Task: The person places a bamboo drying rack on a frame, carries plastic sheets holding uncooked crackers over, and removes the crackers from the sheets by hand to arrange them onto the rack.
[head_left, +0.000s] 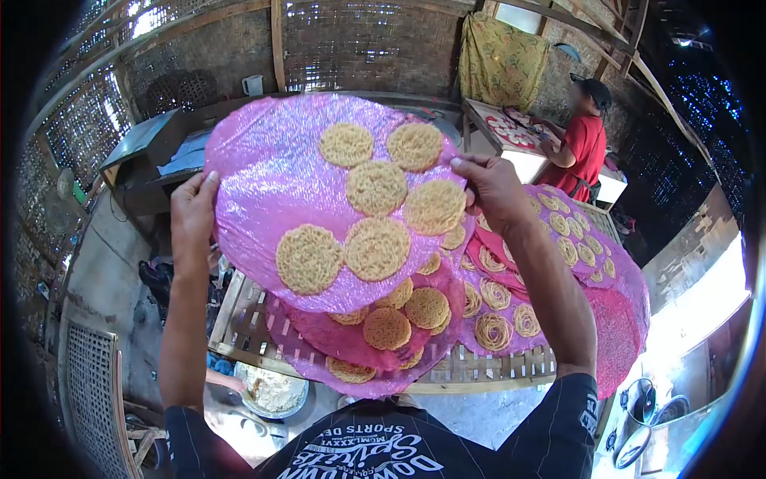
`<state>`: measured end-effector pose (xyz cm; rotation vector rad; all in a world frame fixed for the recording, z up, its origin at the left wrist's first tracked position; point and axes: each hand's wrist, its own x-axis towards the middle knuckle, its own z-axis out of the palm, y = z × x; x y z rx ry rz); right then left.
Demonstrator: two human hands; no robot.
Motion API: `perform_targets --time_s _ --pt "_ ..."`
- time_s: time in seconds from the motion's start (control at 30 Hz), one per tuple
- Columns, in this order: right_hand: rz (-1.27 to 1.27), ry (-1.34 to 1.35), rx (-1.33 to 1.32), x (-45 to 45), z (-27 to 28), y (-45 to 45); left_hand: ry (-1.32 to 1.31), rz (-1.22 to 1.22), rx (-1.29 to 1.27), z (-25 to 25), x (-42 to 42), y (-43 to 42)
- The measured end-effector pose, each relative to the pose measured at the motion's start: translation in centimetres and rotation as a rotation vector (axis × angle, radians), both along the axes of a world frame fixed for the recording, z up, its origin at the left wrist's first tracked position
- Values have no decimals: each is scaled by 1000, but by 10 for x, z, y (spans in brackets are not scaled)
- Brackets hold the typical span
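A shiny pink plastic sheet (271, 215) is stretched between my two hands, tilted above a slatted bamboo table. Several round noodle cakes (377, 189) lie stuck or resting on it, mostly on its right half. My left hand (194, 209) pinches the sheet's left edge between thumb and fingers. At the upper right edge my right hand (493, 188) grips the sheet, close beside one noodle cake (435, 207). Below it, a darker pink sheet (335, 339) carries more noodle cakes (388, 328), partly hidden by the raised sheet.
The slatted bamboo table (471, 374) holds further pink sheets with noodle nests (494, 330) on the right. A metal basin (275, 395) of pale crumbly food stands below left, with another person's hand (231, 383) at it. A person in red (586, 136) stands at a back-right table (491, 132).
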<state>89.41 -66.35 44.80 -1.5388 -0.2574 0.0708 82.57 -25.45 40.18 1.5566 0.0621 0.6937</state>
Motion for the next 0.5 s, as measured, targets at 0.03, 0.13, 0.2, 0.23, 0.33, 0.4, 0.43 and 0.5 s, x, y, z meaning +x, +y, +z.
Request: perform_targets --time_s 0.03,0.13,0.2,0.23,0.33,0.4,0.43,0.5 --pt "3 -2 6 -2 3 -1 -9 -17 -6 2 -3 2" --pt "-16 -11 -31 -10 -5 -5 10 -56 16 4 -11 5" --pt "-20 -5 -82 -19 -27 -13 81 -65 86 -8 -30 -4" --pt "-37 -28 -133 -30 -36 -14 82 -76 76 -22 -35 -7" --pt "-88 106 -308 -51 -87 -25 178 -106 95 -79 -38 -15" --pt "-105 108 -418 -53 -129 -36 303 -120 206 -102 -40 -25" --pt "-127 84 -468 -55 -143 -38 341 -68 318 -98 -45 -39" --pt "-164 70 -532 -63 -155 -42 315 -55 466 -113 -38 -34"
